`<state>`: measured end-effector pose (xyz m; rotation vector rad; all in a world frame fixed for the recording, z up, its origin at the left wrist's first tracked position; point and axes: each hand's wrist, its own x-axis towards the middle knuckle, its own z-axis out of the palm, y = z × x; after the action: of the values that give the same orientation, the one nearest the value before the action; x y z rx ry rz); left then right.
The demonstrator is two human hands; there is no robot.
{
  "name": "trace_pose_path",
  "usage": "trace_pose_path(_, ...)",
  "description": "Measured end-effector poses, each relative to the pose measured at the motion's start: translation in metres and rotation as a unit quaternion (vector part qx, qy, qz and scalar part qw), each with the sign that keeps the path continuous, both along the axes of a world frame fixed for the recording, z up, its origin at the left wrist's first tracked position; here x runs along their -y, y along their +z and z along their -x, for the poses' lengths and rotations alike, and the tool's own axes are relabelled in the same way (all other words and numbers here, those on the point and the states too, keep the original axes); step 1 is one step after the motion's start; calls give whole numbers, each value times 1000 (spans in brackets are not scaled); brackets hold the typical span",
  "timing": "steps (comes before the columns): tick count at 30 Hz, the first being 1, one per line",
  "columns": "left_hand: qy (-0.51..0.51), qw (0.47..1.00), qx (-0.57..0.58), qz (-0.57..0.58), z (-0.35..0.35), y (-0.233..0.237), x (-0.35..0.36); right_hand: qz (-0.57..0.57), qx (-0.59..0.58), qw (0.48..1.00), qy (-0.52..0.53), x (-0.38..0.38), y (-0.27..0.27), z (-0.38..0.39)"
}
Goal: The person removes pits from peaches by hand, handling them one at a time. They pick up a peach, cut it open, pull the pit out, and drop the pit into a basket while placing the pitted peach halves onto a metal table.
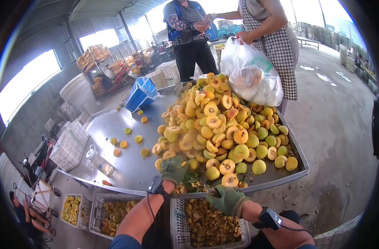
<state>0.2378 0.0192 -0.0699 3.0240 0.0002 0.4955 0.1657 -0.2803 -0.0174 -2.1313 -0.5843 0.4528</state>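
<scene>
My left hand (pixel 173 169), in a green glove, is at the near edge of a big pile of halved yellow peaches (pixel 212 121). Its fingers are stretched out over the fruit, touching or just above it. At the table's front rim, my right hand (pixel 227 200), gloved too, has its fingers curled closed. A small thin thing shows at its fingertips, too small to name. Between the hands lie green leaves and scraps (pixel 193 181). Below my right hand stands a white plastic crate (pixel 178 222) filled with brownish fruit scraps (pixel 210 222).
The metal table (pixel 127 166) carries a clear bottle (pixel 99 161), a blue container (pixel 140 94) and loose peach halves. Crates of fruit (pixel 112 213) stand below left. Across the table are two people; one holds a white plastic bag (pixel 256 76) against the pile. Another person (pixel 25 216) sits lower left.
</scene>
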Motion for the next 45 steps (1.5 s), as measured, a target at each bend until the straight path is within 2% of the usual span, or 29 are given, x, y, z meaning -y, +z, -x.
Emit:
trace_pose_path(3, -9, 996, 55, 68, 19, -3, 6, -13, 16, 1000, -5, -4, -6, -7)
trace_pose_path(4, -28, 975, 72, 209, 17, -8, 2, -13, 26, 1000, -2, -6, -8, -9)
trace_pose_path(5, -42, 933, 85, 346, 11, -18, -6, -84, -57, 995, -10, -7, -5, -10)
trace_pose_path(6, -48, 873, 94, 477, 22, -3, 2, -152, -149, 977, -17, -9, -1, -12)
trace_pose_path(7, -14, 854, 89, 512, 32, 9, 11, -214, -246, 945, -23, -14, 0, -11)
trace_pose_path(9, -65, 747, 84, 656, 56, 31, 38, -266, -291, 918, -36, -23, 11, -9)
trace_pose_path(12, -63, 749, 92, 653, 84, 58, 96, -324, -301, 894, -74, -33, 20, -5)
trace_pose_path(14, -119, 813, 142, 552, 82, 33, 91, -350, -288, 887, -91, -37, 8, -3)
trace_pose_path(16, -134, 711, 84, 685, 87, 24, 88, -339, -284, 892, -92, -35, 7, -1)
trace_pose_path(19, -146, 662, -16, 735, 93, 31, 79, -329, -238, 910, -87, -37, 9, -5)
trace_pose_path(20, -171, 691, -33, 701, 96, 29, 78, -332, -213, 915, -88, -40, 8, -4)
trace_pose_path(22, -141, 733, -26, 665, 101, 24, 77, -342, -186, 916, -100, -45, 12, -2)
trace_pose_path(24, -119, 718, -29, 685, 103, 27, 72, -265, 1, 960, -87, -49, -16, -11)
trace_pose_path(25, -108, 711, -30, 694, 104, 29, 70, -224, 97, 967, -78, -52, -20, -14)
trace_pose_path(27, -108, 596, -18, 796, 105, 34, 63, -198, 127, 969, -71, -51, -14, -5)
trace_pose_path(30, -138, 583, -31, 800, 107, 32, 54, -127, 147, 981, -29, -52, 4, 11)
trace_pose_path(35, -144, 595, -45, 789, 112, 14, 53, -24, 177, 984, 4, -55, -7, 13)
trace_pose_path(38, -138, 593, -45, 792, 109, 14, 57, -48, 195, 980, 6, -55, -15, 12)
trace_pose_path(41, -147, 609, -34, 779, 110, 16, 66, -12, 176, 984, -6, -54, -11, 13)
trace_pose_path(42, -152, 617, -28, 772, 111, 18, 68, -1, 163, 987, -9, -55, -10, 14)
trace_pose_path(44, -155, 728, -7, 668, 112, 17, 69, 21, 137, 990, -17, -55, -7, 17)
trace_pose_path(45, -146, 743, 1, 653, 112, 17, 71, 15, 151, 988, -18, -55, -10, 17)
